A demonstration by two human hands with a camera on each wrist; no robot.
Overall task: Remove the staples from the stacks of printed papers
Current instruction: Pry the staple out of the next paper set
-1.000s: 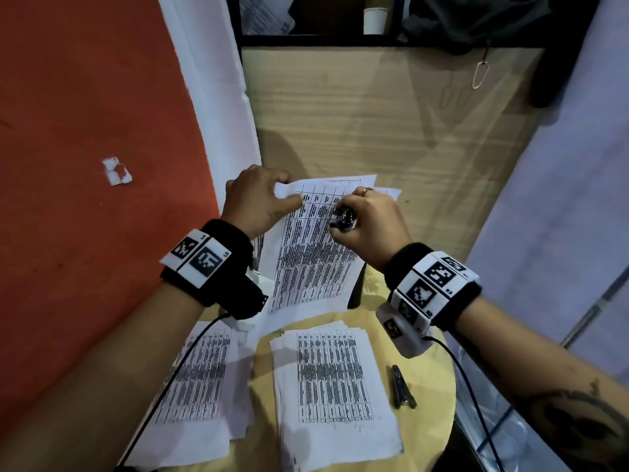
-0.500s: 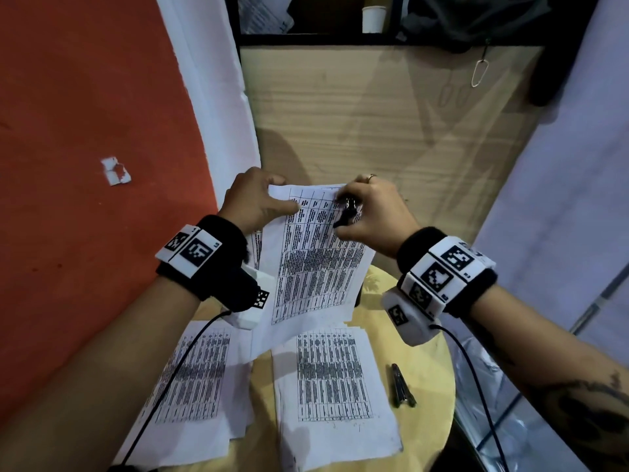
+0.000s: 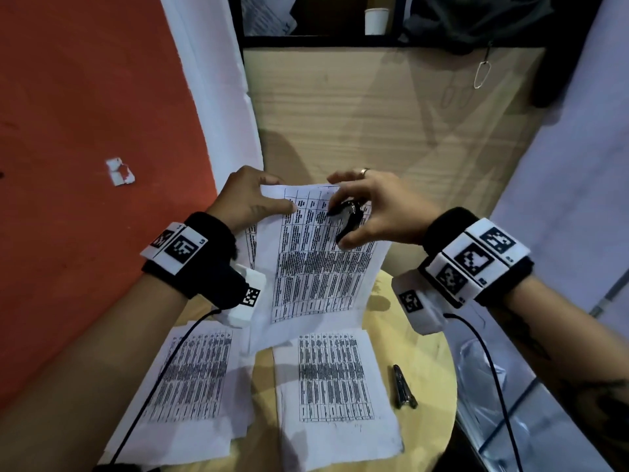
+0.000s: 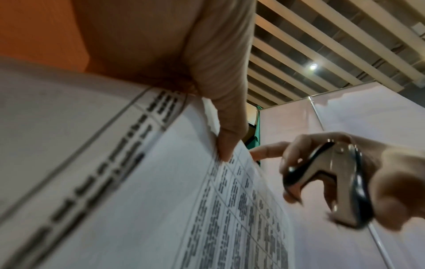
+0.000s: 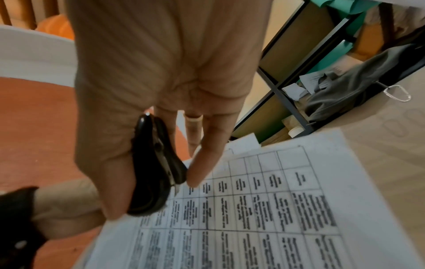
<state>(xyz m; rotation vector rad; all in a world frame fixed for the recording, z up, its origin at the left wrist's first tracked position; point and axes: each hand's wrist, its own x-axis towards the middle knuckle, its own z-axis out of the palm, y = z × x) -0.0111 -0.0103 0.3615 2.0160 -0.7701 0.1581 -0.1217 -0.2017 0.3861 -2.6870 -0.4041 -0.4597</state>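
1. The round yellow table point(image 3: 432, 366) is the landmark, at the bottom of the head view.
2. A wooden cabinet point(image 3: 374, 114) stands beyond the table, and an orange floor point(image 3: 68, 131) lies to its left.
3. Two stacks of printed papers lie flat on the table, one on the left side point(image 3: 190, 379) and one in the middle point(image 3: 335, 379).
4. A third stack point(image 3: 316, 264) is held tilted above the table's far edge.
5. The left hand point(image 3: 248, 202) pinches this raised stack at its top left corner, thumb on the printed face.
6. The right hand point(image 3: 377, 212) grips a black staple remover point(image 3: 349, 216) point(image 4: 340, 182) between thumb and fingers over the top of the raised stack, its other fingers spread.
7. A small metal stapler point(image 3: 403, 386) lies on the table's right side.
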